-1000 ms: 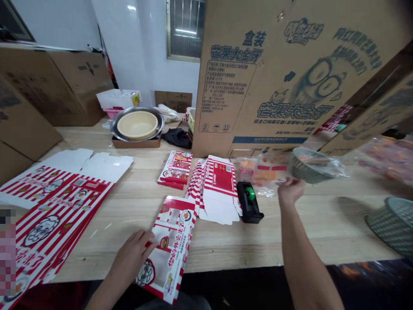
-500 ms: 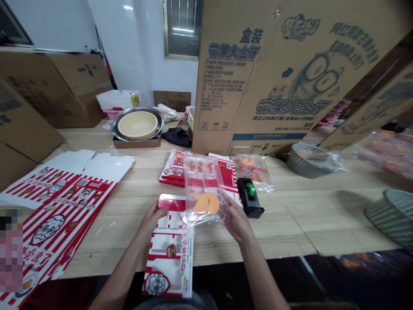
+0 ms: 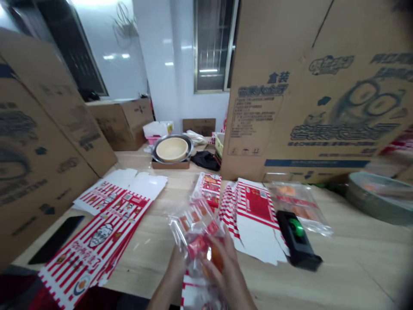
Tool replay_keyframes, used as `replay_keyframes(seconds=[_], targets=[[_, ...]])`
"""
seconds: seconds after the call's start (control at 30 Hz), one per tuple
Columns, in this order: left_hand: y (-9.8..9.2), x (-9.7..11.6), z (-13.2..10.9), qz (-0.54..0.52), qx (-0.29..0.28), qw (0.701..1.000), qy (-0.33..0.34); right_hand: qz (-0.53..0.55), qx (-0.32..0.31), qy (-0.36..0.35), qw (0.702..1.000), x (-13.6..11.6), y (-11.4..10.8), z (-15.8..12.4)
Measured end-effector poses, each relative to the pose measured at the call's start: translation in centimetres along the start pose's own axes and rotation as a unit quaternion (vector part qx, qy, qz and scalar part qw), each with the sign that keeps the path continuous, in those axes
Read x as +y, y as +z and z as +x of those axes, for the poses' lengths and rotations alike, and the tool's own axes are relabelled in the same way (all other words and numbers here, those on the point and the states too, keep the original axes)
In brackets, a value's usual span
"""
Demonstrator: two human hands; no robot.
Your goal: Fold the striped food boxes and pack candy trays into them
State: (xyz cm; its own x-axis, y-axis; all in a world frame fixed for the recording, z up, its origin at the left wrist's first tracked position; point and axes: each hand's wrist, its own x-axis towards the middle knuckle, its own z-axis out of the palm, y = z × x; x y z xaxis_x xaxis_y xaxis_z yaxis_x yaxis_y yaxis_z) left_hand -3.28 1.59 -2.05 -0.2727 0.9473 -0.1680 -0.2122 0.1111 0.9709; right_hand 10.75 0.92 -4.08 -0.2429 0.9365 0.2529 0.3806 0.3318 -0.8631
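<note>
My right hand (image 3: 227,269) is closed round a clear plastic snack packet (image 3: 193,230) with red labels and an orange piece inside, held near the table's front edge. My left hand (image 3: 176,269) is mostly hidden behind that packet; its fingers do not show. Just below both hands lies a red-and-white striped carton (image 3: 196,297), cut off by the frame's bottom edge. A black tape dispenser (image 3: 298,241) with a green roll sits to the right.
Flat striped carton blanks (image 3: 97,241) lie at left, more blanks (image 3: 254,215) at centre. Another clear packet (image 3: 298,202) lies by the dispenser. Big cardboard boxes (image 3: 316,99) stand behind and at left (image 3: 35,142). A green basket (image 3: 377,198) sits right; a bowl (image 3: 172,148) far back. A black phone (image 3: 54,243) lies at the left edge.
The view has tilted up and shifted right. Both hands have drawn the packet closer to me and bunched it over the striped carton; earlier the right hand fetched it from the far right.
</note>
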Motion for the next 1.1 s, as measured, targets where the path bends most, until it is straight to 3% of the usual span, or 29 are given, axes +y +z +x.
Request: replay_keyframes(seconds=[0.2, 0.27, 0.37, 0.47, 0.53, 0.57, 0.67, 0.73, 0.83, 0.97, 1.1], targets=[[-0.6, -0.7, 0.6, -0.056, -0.021, 0.998, -0.017, 0.13, 0.016, 0.172, 0.976, 4.3, -1.7, 2.6], [-1.0, -1.0, 0.8, -0.07, -0.037, 0.997, -0.007, 0.185, 0.004, 0.193, 0.964, 4.0, -2.8, 2.9], [-1.7, -1.2, 0.9, -0.083, -0.052, 0.995, 0.004, 0.262, -0.075, 0.173, 0.947, 2.1, -4.7, 3.0], [-2.5, -1.1, 0.8, -0.095, -0.037, 0.995, -0.007, 0.254, -0.091, 0.158, 0.95, 0.6, -7.3, 3.4], [-2.9, -0.9, 0.5, -0.107, -0.019, 0.994, -0.029, 0.274, -0.019, 0.176, 0.945, 0.3, -9.3, 4.1], [-3.0, -0.7, 0.3, -0.114, -0.014, 0.993, -0.041, 0.307, 0.05, 0.187, 0.932, 0.3, -10.2, 4.6], [-2.9, 0.0, -0.5, -0.124, -0.011, 0.99, -0.07, 0.444, 0.294, 0.152, 0.833, 0.2, -11.6, 6.4], [-2.2, 0.7, -1.0, -0.122, -0.017, 0.989, -0.088, 0.479, 0.331, 0.108, 0.806, -0.1, -11.1, 7.6], [-1.2, 1.5, -1.6, -0.12, -0.056, 0.986, -0.098, 0.489, 0.287, 0.103, 0.817, -0.8, -8.9, 8.3], [-0.9, 1.9, -2.0, -0.12, -0.109, 0.984, -0.079, 0.495, 0.144, 0.15, 0.843, -1.2, -6.5, 7.3], [-1.4, 1.7, -2.4, -0.107, -0.07, 0.991, -0.041, 0.459, -0.005, 0.178, 0.871, -0.2, -7.3, 5.8]])
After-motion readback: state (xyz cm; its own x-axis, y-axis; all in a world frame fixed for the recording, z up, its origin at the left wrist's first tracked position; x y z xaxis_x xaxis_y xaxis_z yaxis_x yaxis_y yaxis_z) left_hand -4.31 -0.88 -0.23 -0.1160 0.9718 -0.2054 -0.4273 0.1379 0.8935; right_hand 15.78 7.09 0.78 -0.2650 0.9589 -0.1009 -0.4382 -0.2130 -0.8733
